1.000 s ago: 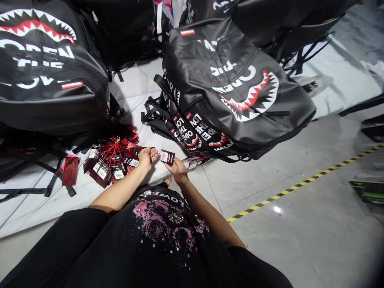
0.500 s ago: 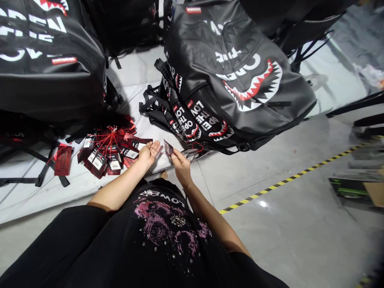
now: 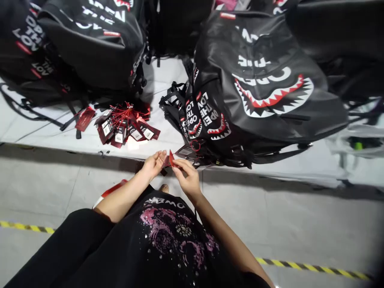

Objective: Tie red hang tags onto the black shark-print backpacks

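Between my two hands, just off the table's front edge, is a small red hang tag (image 3: 171,157). My right hand (image 3: 188,178) pinches it between thumb and fingers. My left hand (image 3: 153,166) is curled closed at the tag's other side, its fingertips on a dark red part of it. To the left on the table lies a fanned bunch of red and black hang tags (image 3: 136,134) with white labels and red strings. A black backpack (image 3: 264,92) with a shark-mouth print rests at the right, a tag (image 3: 186,151) on a red string lying by its lower edge.
Another black printed backpack (image 3: 99,52) stands at the back left, with its straps trailing on the white-covered table (image 3: 168,76). A single red tag (image 3: 85,119) lies near those straps. Yellow-black tape (image 3: 312,267) runs along the floor behind me.
My view has turned, so the table edge now runs nearly level. The tag has turned to show its red side, and my left fingers have curled in from being spread.
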Available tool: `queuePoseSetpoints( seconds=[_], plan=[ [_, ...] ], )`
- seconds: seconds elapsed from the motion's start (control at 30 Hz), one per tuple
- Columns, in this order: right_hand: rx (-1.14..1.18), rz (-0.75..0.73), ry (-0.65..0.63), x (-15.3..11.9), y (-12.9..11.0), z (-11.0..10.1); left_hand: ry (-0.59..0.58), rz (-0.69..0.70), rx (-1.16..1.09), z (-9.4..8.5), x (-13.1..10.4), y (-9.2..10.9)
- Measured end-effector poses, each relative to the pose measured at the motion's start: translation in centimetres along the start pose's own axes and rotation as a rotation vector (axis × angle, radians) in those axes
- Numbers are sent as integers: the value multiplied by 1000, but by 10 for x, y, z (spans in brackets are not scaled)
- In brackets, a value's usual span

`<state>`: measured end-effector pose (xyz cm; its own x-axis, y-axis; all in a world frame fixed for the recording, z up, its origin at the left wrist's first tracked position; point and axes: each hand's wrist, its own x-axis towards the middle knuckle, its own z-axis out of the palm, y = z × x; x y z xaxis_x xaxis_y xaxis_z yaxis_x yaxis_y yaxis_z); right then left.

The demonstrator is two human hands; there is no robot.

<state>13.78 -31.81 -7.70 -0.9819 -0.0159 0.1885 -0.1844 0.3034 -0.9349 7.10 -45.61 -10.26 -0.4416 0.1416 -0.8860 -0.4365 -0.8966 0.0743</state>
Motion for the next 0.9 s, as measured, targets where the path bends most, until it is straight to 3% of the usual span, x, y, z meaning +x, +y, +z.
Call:
queuePoseSetpoints(
  seconds=[0.17,0.33,0.43,0.63,0.9],
  plan=[
    [69,-13,-242,-41,11,-2,91,124,-80,-66,-22,-36],
    [281,272,-308,-45,-2,7,82,448,-35,-101,-57,-40],
    [395,375,-291,-36,-10,10,6,659,67,-114,-76,-35],
    [481,336,-311,-34,-30,21,-9,1227,342,-126,-114,-20],
    [646,261,-407,-21,-99,44,-111,1626,451,-136,-184,19]
  ],
)
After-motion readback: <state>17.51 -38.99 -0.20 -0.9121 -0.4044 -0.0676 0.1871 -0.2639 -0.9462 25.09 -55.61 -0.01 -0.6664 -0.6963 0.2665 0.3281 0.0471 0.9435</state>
